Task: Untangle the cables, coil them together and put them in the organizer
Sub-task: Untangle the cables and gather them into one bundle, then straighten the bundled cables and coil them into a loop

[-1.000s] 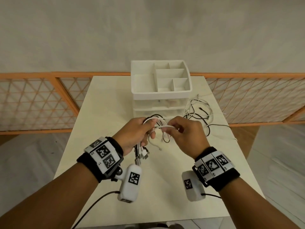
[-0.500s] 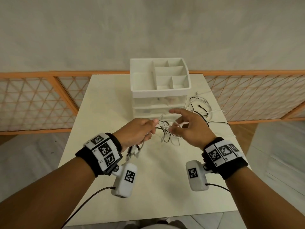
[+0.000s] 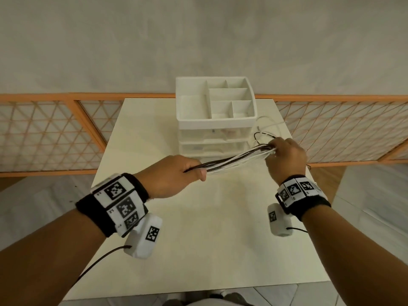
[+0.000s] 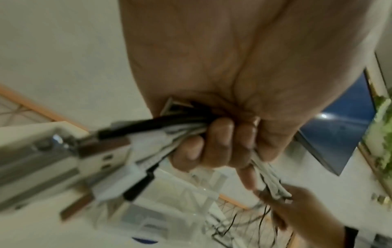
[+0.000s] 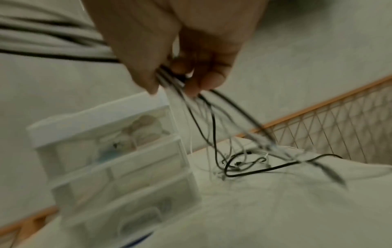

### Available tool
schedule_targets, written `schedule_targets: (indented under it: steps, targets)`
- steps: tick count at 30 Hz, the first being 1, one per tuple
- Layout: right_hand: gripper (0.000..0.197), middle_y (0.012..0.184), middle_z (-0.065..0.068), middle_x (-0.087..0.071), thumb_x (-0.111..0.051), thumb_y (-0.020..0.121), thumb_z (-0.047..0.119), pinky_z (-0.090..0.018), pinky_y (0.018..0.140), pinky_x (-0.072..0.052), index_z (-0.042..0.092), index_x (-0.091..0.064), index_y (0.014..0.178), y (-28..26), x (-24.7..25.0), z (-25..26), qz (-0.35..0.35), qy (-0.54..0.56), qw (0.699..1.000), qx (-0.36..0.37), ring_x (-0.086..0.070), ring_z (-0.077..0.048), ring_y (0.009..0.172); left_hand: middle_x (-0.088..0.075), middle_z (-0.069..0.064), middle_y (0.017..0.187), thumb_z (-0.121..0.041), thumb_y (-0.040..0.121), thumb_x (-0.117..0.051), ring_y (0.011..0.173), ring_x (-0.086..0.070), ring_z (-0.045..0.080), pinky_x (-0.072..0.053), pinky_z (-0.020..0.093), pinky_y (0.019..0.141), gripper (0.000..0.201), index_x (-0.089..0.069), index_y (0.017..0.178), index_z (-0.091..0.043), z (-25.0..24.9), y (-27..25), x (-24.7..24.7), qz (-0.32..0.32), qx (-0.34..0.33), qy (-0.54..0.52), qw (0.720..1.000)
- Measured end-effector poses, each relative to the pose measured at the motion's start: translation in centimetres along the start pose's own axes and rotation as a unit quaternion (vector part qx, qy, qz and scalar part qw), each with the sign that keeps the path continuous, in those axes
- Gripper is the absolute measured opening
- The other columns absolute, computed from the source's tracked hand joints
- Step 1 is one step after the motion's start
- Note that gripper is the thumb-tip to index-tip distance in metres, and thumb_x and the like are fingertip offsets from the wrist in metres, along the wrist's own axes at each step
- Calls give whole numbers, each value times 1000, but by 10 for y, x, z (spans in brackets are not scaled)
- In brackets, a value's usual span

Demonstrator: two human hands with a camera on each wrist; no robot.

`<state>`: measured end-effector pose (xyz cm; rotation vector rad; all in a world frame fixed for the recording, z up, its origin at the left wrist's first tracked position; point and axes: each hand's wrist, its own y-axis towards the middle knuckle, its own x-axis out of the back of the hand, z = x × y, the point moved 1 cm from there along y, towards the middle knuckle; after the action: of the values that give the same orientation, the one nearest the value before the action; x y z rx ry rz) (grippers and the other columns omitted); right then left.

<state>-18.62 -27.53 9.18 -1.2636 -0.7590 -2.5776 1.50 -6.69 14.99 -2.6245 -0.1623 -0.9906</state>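
A bundle of black and white cables [image 3: 234,160] is stretched taut above the table between my two hands. My left hand [image 3: 176,175] grips one end in a fist; in the left wrist view the USB plugs [image 4: 101,151] stick out past its curled fingers [image 4: 220,142]. My right hand [image 3: 284,155] pinches the bundle further along, just right of the white organizer [image 3: 215,120]. Beyond the right hand's fingers [image 5: 148,78] the loose cable tails [image 5: 239,161] hang down and lie tangled on the table.
The organizer has an open compartmented top tray [image 3: 192,104] and clear drawers [image 3: 212,135] below, at the far middle of the cream table [image 3: 198,239]. An orange lattice fence [image 3: 44,133] runs behind the table on both sides.
The hands have drawn apart: the right hand slid rightward along the cables, pulling the loose loops into one straight taut bundle. The left hand keeps its grip on the plug end.
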Motion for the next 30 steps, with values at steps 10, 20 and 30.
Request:
schedule_targets:
  steps: [10,20,30]
  targets:
    - [105,139,1,-52,-83,65,38,-43,107,-44,40,-26,153,-63,-12,51,283,86,942,158,-52,-20,127,-68,8,96,-38,104,-41,90,-63,27,-50,41,81,35,-62,97,-10,-3,18,-50,37,18,125,991]
    - [21,69,5,-70,-86,75,19,-14,51,-44,22,-76,93,-49,-2,54,234,218,947,-19,-57,0,50,-66,4,77,-41,98,-54,51,-50,8,-44,21,54,24,-66,83,-27,2,12,-43,-3,0,-115,993]
    - [29,69,20,-70,-66,92,4,-7,62,-47,5,-70,121,-66,9,75,308,436,845,-14,-60,6,57,-75,-2,77,-57,87,-61,66,-62,7,-44,17,60,38,-70,105,-25,6,10,-28,-50,15,-239,970]
